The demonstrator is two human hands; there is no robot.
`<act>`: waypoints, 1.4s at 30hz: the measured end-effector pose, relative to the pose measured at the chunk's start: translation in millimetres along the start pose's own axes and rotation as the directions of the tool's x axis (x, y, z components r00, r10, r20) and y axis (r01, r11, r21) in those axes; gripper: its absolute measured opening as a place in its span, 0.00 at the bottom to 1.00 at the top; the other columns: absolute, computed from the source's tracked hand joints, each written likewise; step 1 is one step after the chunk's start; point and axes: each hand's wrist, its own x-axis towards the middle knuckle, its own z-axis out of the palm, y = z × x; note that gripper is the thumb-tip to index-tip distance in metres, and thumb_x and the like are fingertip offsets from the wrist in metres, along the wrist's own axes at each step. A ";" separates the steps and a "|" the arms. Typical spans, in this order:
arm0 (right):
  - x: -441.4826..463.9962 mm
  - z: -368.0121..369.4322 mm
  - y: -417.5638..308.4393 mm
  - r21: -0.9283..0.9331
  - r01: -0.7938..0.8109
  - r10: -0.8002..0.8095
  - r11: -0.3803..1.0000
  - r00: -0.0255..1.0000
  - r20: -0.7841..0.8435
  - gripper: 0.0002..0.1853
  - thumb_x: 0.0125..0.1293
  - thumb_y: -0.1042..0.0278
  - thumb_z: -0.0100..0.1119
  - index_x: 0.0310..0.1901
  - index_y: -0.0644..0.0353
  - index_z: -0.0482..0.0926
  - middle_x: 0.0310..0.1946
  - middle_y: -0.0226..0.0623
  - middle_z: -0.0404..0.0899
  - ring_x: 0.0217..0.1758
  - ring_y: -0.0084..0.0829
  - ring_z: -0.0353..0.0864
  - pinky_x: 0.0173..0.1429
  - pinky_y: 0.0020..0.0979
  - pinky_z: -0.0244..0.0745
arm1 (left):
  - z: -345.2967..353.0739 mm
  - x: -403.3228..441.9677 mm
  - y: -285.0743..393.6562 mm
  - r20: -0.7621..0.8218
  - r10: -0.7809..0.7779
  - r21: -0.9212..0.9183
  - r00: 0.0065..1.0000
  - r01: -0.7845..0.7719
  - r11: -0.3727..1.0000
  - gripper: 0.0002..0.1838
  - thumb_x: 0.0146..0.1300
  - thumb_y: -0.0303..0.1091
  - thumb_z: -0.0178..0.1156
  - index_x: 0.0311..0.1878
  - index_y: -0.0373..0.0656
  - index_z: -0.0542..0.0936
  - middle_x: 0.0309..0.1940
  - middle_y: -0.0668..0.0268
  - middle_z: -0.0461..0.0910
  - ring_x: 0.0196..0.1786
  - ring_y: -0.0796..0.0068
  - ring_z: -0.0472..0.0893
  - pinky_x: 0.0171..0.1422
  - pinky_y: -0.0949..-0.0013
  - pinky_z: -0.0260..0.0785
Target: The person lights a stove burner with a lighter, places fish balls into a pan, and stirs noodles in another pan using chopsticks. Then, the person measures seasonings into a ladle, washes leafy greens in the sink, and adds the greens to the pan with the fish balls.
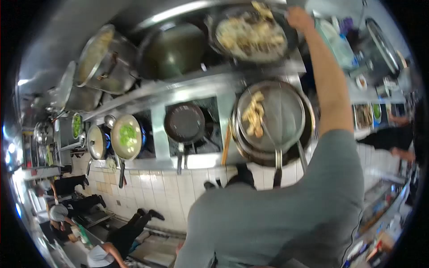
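My right hand [300,18] reaches far out at the top, beside the right rim of a large wok [292,42] where pale pieces of food [252,35] fry in bubbling oil. Its fingers look closed, but blur hides what they grip, if anything. Nearer my body, a wide mesh strainer [286,107] rests over a large pot [308,129], with several golden fried pieces [254,115] on its left part. The handles of the strainer point towards me. My left hand is out of view; only that side's shoulder and sleeve show.
Left of the frying wok stand another wok [172,51] and a deep steel pot [109,62]. A dark frying pan [184,122] and a pan with green vegetables [127,136] sit on burners, flames showing by the latter. Several people stand at left; another person [389,138] at right.
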 end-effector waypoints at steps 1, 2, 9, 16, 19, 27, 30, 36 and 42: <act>-14.2 -18.1 10.8 -0.031 0.141 -0.139 0.990 0.989 0.057 0.15 0.66 0.59 0.56 0.44 0.62 0.84 0.40 0.49 0.84 0.44 0.48 0.83 0.49 0.46 0.76 | -16.6 13.8 5.4 0.011 0.006 -0.043 1.000 -0.005 0.999 0.16 0.69 0.43 0.55 0.57 0.52 0.74 0.35 0.68 0.76 0.30 0.69 0.75 0.25 0.61 0.65; -39.2 -42.2 13.1 -0.043 0.122 -0.118 0.992 0.989 0.087 0.15 0.66 0.59 0.56 0.44 0.62 0.84 0.40 0.49 0.84 0.44 0.48 0.83 0.49 0.46 0.76 | -24.7 36.4 12.8 0.042 0.010 -0.158 0.999 -0.004 0.987 0.16 0.69 0.43 0.55 0.57 0.52 0.74 0.35 0.68 0.76 0.30 0.69 0.75 0.25 0.61 0.65; -235.7 -175.6 -9.5 0.295 0.006 -0.151 0.956 0.870 0.470 0.14 0.61 0.61 0.65 0.45 0.57 0.85 0.42 0.45 0.83 0.49 0.45 0.81 0.54 0.44 0.74 | 24.4 67.5 161.2 0.047 0.205 0.127 0.978 -0.209 0.970 0.24 0.69 0.47 0.56 0.65 0.54 0.70 0.49 0.69 0.76 0.50 0.65 0.76 0.47 0.51 0.69; -307.7 -220.5 -86.8 0.108 -0.033 -0.031 0.994 0.837 0.547 0.13 0.62 0.60 0.61 0.45 0.56 0.85 0.45 0.42 0.84 0.54 0.47 0.80 0.57 0.45 0.75 | 73.4 76.9 192.0 0.122 0.252 0.280 0.960 -0.277 0.919 0.28 0.68 0.49 0.58 0.68 0.55 0.68 0.60 0.68 0.76 0.55 0.60 0.77 0.50 0.50 0.69; -313.1 -213.0 -117.5 0.191 -0.059 -0.065 0.980 0.809 0.584 0.13 0.61 0.58 0.61 0.43 0.54 0.86 0.42 0.42 0.84 0.49 0.48 0.83 0.52 0.46 0.77 | 75.9 83.4 176.4 0.153 0.181 0.260 0.971 -0.216 0.941 0.27 0.68 0.50 0.57 0.68 0.55 0.69 0.60 0.67 0.75 0.54 0.60 0.78 0.50 0.48 0.69; -333.9 -198.2 -154.7 0.222 -0.048 -0.076 0.974 0.852 0.517 0.13 0.62 0.57 0.59 0.43 0.53 0.86 0.42 0.43 0.84 0.49 0.47 0.82 0.54 0.45 0.77 | 44.3 90.8 129.0 0.254 0.073 0.330 0.964 -0.158 0.931 0.28 0.69 0.50 0.56 0.69 0.54 0.67 0.62 0.63 0.73 0.55 0.58 0.77 0.50 0.48 0.68; -339.2 -216.5 -138.7 0.324 -0.263 0.073 0.909 0.864 0.498 0.16 0.61 0.58 0.63 0.49 0.53 0.85 0.45 0.45 0.84 0.51 0.48 0.81 0.58 0.43 0.74 | 37.3 98.8 125.7 0.242 0.072 0.332 0.968 -0.152 0.931 0.28 0.69 0.50 0.56 0.69 0.53 0.67 0.64 0.62 0.72 0.56 0.57 0.77 0.50 0.47 0.69; -361.1 -187.1 -114.2 0.334 -0.352 0.180 0.874 0.875 0.449 0.14 0.62 0.60 0.65 0.47 0.53 0.86 0.45 0.46 0.85 0.51 0.48 0.82 0.55 0.41 0.76 | 44.6 114.5 143.7 0.256 0.116 0.319 0.960 -0.198 0.927 0.28 0.69 0.50 0.55 0.69 0.52 0.67 0.66 0.60 0.72 0.57 0.56 0.77 0.49 0.48 0.69; -378.7 -196.9 -137.5 0.069 -0.414 0.347 0.908 0.831 0.435 0.10 0.65 0.60 0.59 0.44 0.49 0.86 0.41 0.46 0.85 0.47 0.50 0.83 0.50 0.46 0.78 | 61.1 132.4 162.2 0.271 0.190 0.211 0.944 -0.250 0.945 0.25 0.69 0.50 0.57 0.66 0.53 0.70 0.59 0.63 0.76 0.51 0.61 0.78 0.46 0.51 0.70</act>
